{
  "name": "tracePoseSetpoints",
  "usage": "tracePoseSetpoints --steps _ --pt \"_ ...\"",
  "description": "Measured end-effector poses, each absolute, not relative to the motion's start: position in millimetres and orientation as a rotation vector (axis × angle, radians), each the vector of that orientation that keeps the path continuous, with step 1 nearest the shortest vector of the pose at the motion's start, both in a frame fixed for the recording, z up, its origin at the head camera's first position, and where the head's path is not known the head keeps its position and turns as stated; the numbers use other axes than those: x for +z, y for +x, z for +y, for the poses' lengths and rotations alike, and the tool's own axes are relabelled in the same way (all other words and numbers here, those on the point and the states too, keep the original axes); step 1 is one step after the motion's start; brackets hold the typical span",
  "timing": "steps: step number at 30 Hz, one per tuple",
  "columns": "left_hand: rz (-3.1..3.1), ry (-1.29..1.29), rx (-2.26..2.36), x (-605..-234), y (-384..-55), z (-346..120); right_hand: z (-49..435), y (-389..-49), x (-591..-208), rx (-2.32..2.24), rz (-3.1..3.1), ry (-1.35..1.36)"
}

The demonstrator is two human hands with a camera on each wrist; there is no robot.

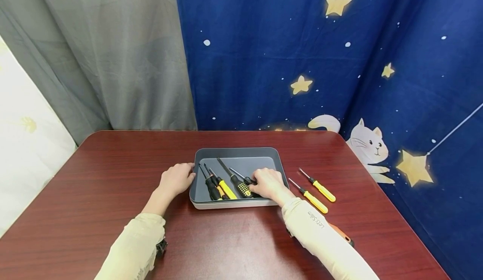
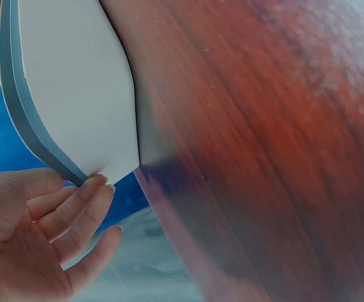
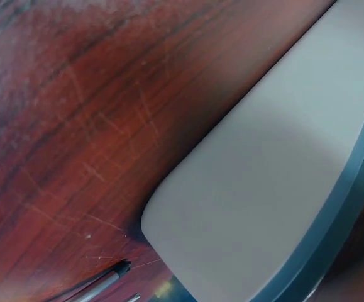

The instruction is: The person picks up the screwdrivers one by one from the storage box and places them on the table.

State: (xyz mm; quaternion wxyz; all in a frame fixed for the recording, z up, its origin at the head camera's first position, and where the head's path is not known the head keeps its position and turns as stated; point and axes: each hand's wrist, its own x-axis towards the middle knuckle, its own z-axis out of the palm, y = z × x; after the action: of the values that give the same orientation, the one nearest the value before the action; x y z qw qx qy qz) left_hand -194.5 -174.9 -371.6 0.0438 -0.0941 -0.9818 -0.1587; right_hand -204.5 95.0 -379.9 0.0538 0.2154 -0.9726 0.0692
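A shallow rectangular box (image 1: 235,204), grey inside and pale outside, stands on the table. At its left end my left hand (image 1: 177,179) holds the rim, thumb and fingertips at the corner in the left wrist view. Over the box's right side, my right hand (image 1: 268,182) grips the dark handle of a thin screwdriver (image 1: 238,173); its fingertips are hidden. Left of it lie a black-and-yellow screwdriver (image 1: 241,186), a yellow-handled screwdriver (image 1: 227,189) and a black-handled screwdriver (image 1: 212,189). An orange-and-black handle (image 1: 220,188) shows partly between them. The right wrist view shows only the box's outer wall.
Two yellow-handled screwdrivers, a nearer one (image 1: 315,201) and a farther one (image 1: 323,191), lie on the table right of the box. An orange-and-black handle (image 1: 342,233) shows partly behind the right sleeve (image 1: 320,234). Curtains (image 1: 256,83) hang behind the table (image 1: 124,167).
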Motion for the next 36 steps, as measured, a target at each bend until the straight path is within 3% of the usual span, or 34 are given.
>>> tracePoseSetpoints --steps 36 --pt "-2.998 -0.291 -0.497 -371.1 -193.3 -174.8 101.8 -202.2 -368.4 0.298 -2.844 0.605"
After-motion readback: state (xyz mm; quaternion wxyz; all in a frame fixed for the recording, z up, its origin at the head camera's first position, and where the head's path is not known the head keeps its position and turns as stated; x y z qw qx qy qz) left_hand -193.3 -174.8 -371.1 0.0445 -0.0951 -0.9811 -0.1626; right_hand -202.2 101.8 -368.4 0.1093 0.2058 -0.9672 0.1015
